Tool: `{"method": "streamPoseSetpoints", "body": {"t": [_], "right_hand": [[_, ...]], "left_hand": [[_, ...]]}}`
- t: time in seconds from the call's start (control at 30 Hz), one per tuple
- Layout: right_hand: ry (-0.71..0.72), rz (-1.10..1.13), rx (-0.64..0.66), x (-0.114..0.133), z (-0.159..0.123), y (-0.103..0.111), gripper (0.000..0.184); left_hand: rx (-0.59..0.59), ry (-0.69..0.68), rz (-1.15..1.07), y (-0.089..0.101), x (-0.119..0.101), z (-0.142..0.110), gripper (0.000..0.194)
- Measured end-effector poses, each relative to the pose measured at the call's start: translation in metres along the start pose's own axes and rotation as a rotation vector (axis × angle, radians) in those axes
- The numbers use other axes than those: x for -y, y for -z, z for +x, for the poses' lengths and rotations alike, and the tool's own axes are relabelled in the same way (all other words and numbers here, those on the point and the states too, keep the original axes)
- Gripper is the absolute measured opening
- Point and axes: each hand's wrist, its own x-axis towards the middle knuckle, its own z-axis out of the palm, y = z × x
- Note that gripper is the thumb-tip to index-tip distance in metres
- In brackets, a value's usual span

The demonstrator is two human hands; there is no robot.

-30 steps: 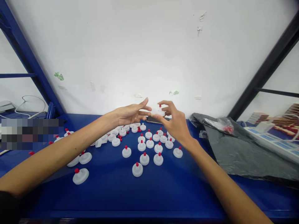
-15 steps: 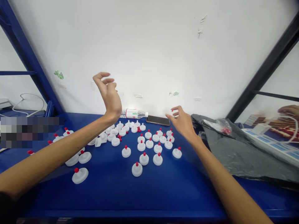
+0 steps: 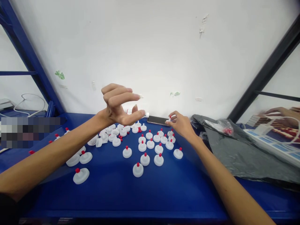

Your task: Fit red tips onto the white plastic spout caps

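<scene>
At the far left, a blue post and a white cable behind the blue worktop. Next, scattered red-tipped white discs on the worktop, partly behind the left forearm. Further in, a crowded heap of plain white discs, with loose red caps among and beside them. Above this heap, the left hand, raised and wide, thumb well apart from the curled fingers. Partly hidden behind it, a clear bottle on its side near the wall; just to the right, a dark phone flat on the worktop. In front, a loose group of upright red-tipped pieces, mostly just beside one another, some well apart. At the phone's right end, the right hand, narrow, fingertips around one red-tipped piece; contact with the worktop impossible to tell. Then a grey plastic sheet with a clear bag on top, a white power strip and, behind, another person's blurred hand.
</scene>
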Motion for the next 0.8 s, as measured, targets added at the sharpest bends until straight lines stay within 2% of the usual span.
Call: {"method": "streamPoseSetpoints", "body": {"t": [0.1,0.17,0.23,0.37,0.47,0.53,0.63,0.8], "right_hand": [[0.045,0.015,0.047,0.004,-0.001,-0.002,0.026],[0.076,0.022,0.087,0.005,-0.002,-0.004,0.026],[0.102,0.026,0.128,0.005,-0.003,-0.006,0.027],[0.139,0.028,0.184,0.004,-0.005,-0.011,0.026],[0.157,0.018,0.213,0.003,-0.005,-0.012,0.017],[0.166,0.002,0.227,0.004,-0.006,-0.012,0.009],[0.179,-0.03,0.233,0.007,-0.007,-0.009,0.003],[0.206,-0.094,0.189,0.013,-0.007,-0.005,0.032]], "left_hand": [[0.0,-0.191,0.043,-0.002,0.003,-0.003,0.032],[0.002,-0.263,0.038,0.0,0.002,-0.005,0.032],[0.039,-0.212,0.026,0.003,-0.003,-0.004,0.029],[0.146,-0.001,-0.046,0.011,-0.02,0.002,0.019],[0.22,-0.015,-0.16,0.016,-0.033,0.009,0.006],[0.273,-0.013,-0.25,0.018,-0.04,0.013,0.008],[0.438,0.021,-0.276,0.018,-0.053,0.017,0.011],[0.809,0.024,-0.167,0.01,-0.066,0.004,0.02]]}}
